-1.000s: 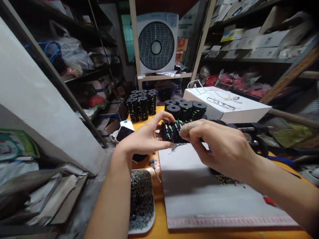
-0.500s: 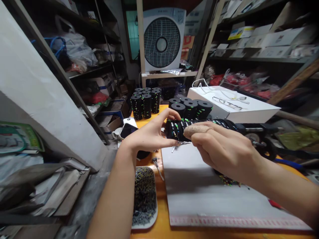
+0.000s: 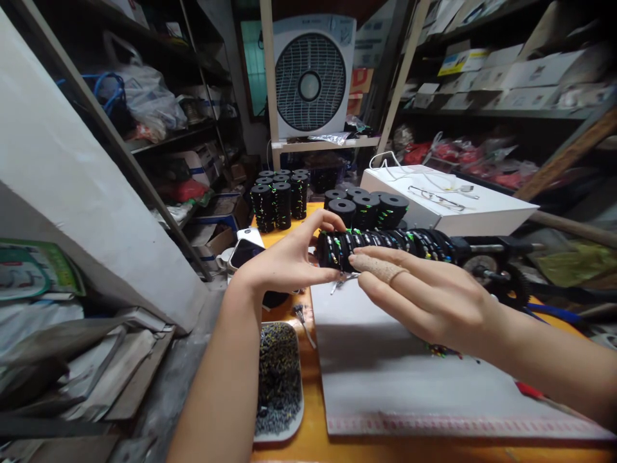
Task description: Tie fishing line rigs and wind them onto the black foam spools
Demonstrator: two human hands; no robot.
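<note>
A row of black foam spools [image 3: 398, 239], wound with line and carrying small green and pale pieces, lies level on a metal shaft [image 3: 496, 247]. Its left end sits between the curled fingers and thumb of my left hand [image 3: 284, 260], fingers above and thumb below. My right hand [image 3: 434, 292] rests along the front of the row with fingers stretched out, covering part of it. One finger wears a beige finger cover [image 3: 378, 267]. Thin silvery pieces [image 3: 340, 283] hang under the row by my left thumb.
Below lies a white board [image 3: 376, 373] on the orange table [image 3: 313, 444]. A tray [image 3: 301, 402] of tiny dark parts stands left of it, near a phone [image 3: 245, 249]. Upright spools [image 3: 282, 199] and a white box [image 3: 443, 199] stand behind; a fan [image 3: 310, 83] faces me.
My right hand's fingers have straightened from a bent pose and now lie flatter along the spools. My left hand keeps its place at the row's end. The view has shifted slightly.
</note>
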